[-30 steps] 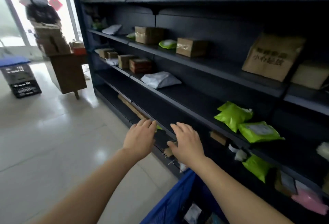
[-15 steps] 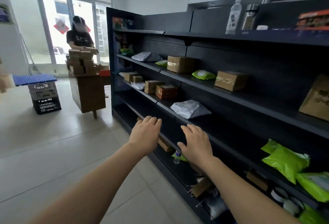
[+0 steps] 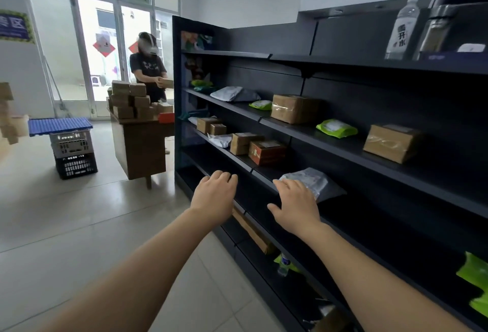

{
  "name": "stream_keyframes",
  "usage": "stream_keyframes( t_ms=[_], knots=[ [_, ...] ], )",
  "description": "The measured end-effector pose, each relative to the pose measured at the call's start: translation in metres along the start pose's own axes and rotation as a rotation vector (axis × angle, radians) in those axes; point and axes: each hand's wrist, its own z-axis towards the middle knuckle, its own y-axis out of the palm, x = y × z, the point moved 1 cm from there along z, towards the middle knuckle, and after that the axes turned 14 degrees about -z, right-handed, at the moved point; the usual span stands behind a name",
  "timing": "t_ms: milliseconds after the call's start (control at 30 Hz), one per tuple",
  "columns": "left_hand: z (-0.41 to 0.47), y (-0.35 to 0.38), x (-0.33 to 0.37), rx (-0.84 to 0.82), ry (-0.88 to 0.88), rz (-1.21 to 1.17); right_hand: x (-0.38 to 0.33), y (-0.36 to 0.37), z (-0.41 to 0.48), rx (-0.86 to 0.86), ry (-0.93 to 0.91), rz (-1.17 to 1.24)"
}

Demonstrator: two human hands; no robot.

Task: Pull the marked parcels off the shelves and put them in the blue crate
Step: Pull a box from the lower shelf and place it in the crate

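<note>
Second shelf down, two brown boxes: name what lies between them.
Head view: a green pouch lies between the far box and the near box.

The near corner of the grey mailer (image 3: 315, 182) is covered by the fingers (image 3: 284, 186) of the right hand (image 3: 295, 209); contact cannot be confirmed. Labels on the brown cartons (image 3: 266, 152) are too small to be read. Green pouches (image 3: 475, 277) are cut by the right edge, a blue wall sign (image 3: 13, 26) and a carton stack (image 3: 8, 114) by the left. A bottle (image 3: 283, 265) is partly masked by the shelf (image 3: 383, 231) above it. The head of the person (image 3: 148, 74) behind the bench (image 3: 140, 147) is blurred.
</note>
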Motion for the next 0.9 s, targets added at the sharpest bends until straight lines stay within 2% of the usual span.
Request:
stream_keyframes(
  t_ms=[567,900],
  knots=[
    [0.224,0.093,-0.122,-0.051,-0.033,-0.033,0.014,0.092,0.253,-0.073,0.046,-0.020],
    [0.366,0.156,-0.208,-0.108,0.064,-0.063,0.001,0.157,0.396,-0.140,0.175,-0.011]
  ],
)
